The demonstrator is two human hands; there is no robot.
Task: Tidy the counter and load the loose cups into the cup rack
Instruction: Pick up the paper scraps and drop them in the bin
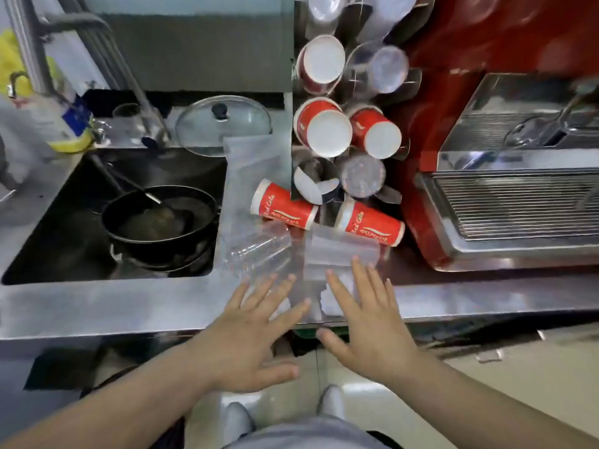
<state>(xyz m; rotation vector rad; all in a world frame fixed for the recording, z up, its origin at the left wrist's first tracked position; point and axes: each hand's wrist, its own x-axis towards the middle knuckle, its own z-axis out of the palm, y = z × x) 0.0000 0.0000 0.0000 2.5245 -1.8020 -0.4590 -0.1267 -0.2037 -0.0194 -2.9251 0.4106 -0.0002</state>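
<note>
— What are the hands doing?

— Both are spread flat, fingers wide, holding nothing. The left hand and right hand hover side by side over the front edge of the steel counter, probably poised to gather.

— Gather what?

— A clear plastic cup on its side lies just beyond the left fingertips; a clear plastic sleeve lies under the right ones. Two red paper cups, toppled, lie further back.

— And the rack?

— The cup rack stands behind them, beside the red machine, its slots partly filled.
</note>
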